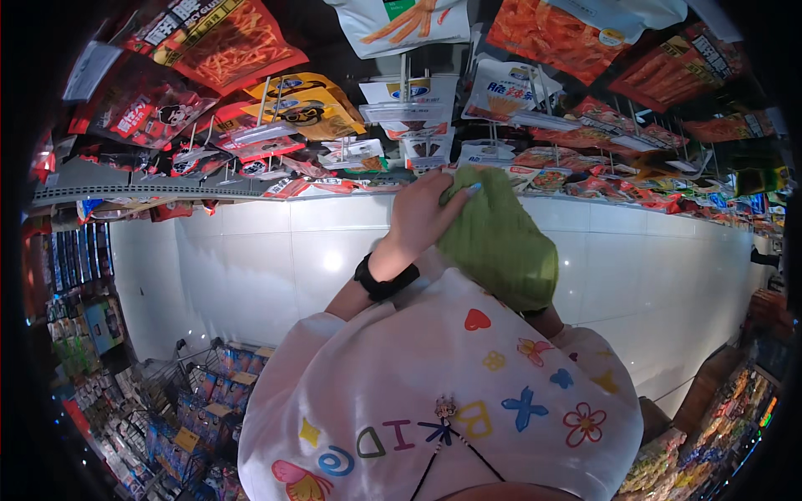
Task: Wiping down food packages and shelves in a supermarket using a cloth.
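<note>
A green cloth [501, 241] hangs in front of my chest, below the lowest row of hanging snack packets [338, 186]. At its upper left edge is my left hand [426, 210], its thumb laid over the cloth and its other fingers partly hidden; a black band circles that wrist. The right forearm reaches up behind the lower end of the cloth, and the cloth covers my right hand, so its fingers do not show.
Snack packets [219, 47] hang on metal hooks along a shelf rack [156, 193] ahead. Under me is a glossy pale tiled floor [238, 269]. Wire racks with packaged goods [219, 401] stand at the lower left, and more bagged goods [702, 451] at the lower right.
</note>
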`<state>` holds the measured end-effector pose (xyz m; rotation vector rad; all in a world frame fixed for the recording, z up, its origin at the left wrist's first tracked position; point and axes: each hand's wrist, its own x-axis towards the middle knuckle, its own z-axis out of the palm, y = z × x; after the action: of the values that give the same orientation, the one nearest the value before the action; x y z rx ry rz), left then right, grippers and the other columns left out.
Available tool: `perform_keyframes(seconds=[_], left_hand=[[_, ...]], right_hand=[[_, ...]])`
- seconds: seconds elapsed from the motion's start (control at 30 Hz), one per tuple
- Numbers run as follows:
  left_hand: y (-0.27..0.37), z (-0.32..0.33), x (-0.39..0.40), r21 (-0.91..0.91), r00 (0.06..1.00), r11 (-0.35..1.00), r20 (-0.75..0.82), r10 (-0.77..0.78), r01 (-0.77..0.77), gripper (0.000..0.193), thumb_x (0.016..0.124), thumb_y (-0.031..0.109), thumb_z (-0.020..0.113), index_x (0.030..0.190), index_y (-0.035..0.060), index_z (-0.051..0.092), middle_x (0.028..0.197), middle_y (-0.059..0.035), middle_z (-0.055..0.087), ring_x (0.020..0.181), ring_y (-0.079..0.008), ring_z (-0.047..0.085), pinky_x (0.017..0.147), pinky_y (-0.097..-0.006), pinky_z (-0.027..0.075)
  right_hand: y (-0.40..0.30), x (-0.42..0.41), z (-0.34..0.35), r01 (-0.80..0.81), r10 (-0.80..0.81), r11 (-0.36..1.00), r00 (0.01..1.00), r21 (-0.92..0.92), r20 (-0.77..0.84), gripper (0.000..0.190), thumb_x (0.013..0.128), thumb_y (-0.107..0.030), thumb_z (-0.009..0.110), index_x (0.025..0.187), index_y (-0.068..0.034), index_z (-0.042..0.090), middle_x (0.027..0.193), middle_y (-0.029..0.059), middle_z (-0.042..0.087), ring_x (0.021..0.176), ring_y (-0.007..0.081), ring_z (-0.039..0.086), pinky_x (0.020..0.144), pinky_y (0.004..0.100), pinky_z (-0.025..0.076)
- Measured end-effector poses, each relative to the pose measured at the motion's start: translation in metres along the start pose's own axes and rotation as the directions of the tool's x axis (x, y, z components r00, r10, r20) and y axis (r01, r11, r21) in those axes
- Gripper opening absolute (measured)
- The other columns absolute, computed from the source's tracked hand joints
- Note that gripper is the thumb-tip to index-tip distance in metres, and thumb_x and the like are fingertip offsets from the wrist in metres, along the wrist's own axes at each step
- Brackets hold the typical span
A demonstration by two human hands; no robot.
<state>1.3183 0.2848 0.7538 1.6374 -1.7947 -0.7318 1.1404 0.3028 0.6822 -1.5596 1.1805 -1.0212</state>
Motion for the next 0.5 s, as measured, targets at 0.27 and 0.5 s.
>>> perform_keyframes(seconds=[0.27,0.5], left_hand=[[-0.01,0.039,0.055,-0.193,0.985,0.969,-0.113,0.133,-0.153,0.037,0.078,0.02,0.056,0.109,0.0012,0.047,0.095,-0.0154,0.052,0.08,-0.0322,0.054,0.071,-0.0337,0.045],[-0.114,0.003,0.043,-0.516,0.879,0.824,-0.25,-0.405,0.233,0.042,0.07,0.005,0.063,0.105,-0.0001,0.04,0.099,-0.0102,0.047,0.089,-0.0173,0.05,0.072,-0.0276,0.044]], right_hand=[[0.025,0.041,0.0,0.059,-0.066,0.985,0.997,-0.163,-0.038,0.035,0.085,-0.023,0.047,0.114,-0.004,0.043,0.113,0.0072,0.047,0.1,0.0191,0.047,0.088,0.0334,0.037],[0.03,0.075,0.01,0.004,-0.018,0.992,0.994,-0.127,-0.108,0.034,0.084,-0.023,0.047,0.112,-0.004,0.043,0.112,0.0069,0.047,0.1,0.0193,0.047,0.088,0.0331,0.037]])
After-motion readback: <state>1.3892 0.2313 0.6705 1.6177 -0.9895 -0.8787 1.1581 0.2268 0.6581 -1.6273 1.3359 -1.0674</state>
